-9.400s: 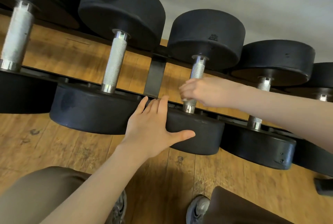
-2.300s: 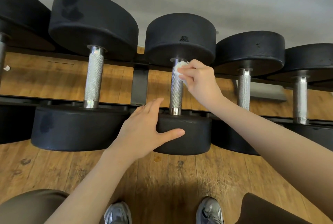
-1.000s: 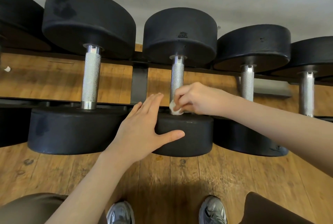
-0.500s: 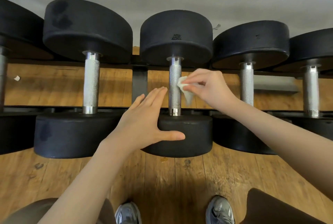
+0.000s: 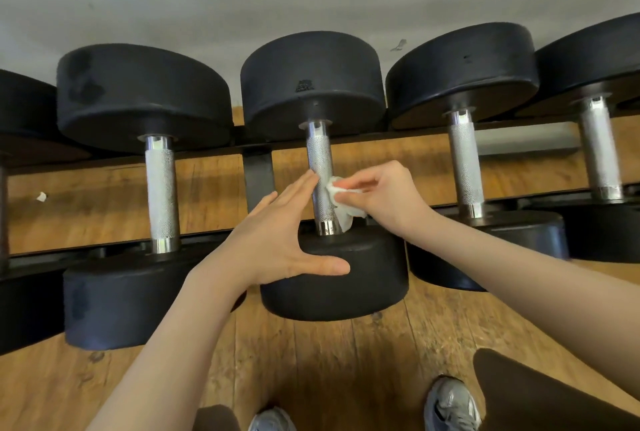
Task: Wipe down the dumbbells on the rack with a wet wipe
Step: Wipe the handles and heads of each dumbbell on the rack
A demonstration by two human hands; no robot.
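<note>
Mid-task, by the look: wet wipe [image 5: 341, 203] pinched in right hand [image 5: 384, 200], pressed on knurled handle [image 5: 321, 174] of middle dumbbell [image 5: 332, 271] on the rack [image 5: 256, 171]. Left hand [image 5: 273, 243] flat, fingers [image 5: 294, 188] straight, steadying its near head. Cannot tell which neighbours already wiped; dark damp-looking patches on left dumbbell [image 5: 138, 91]. Close-packed heads crowd handle access. Paper scrap [image 5: 41, 196] on floor [image 5: 346, 361].

Matte black dumbbell heads [image 5: 311, 80], silver cross-hatched knurled handles [image 5: 320, 167], a white wet wipe [image 5: 341, 200], warm brown wood-grain floor [image 5: 332, 361], grey shoes [image 5: 450, 403], dark brown trousers [image 5: 554, 396].
</note>
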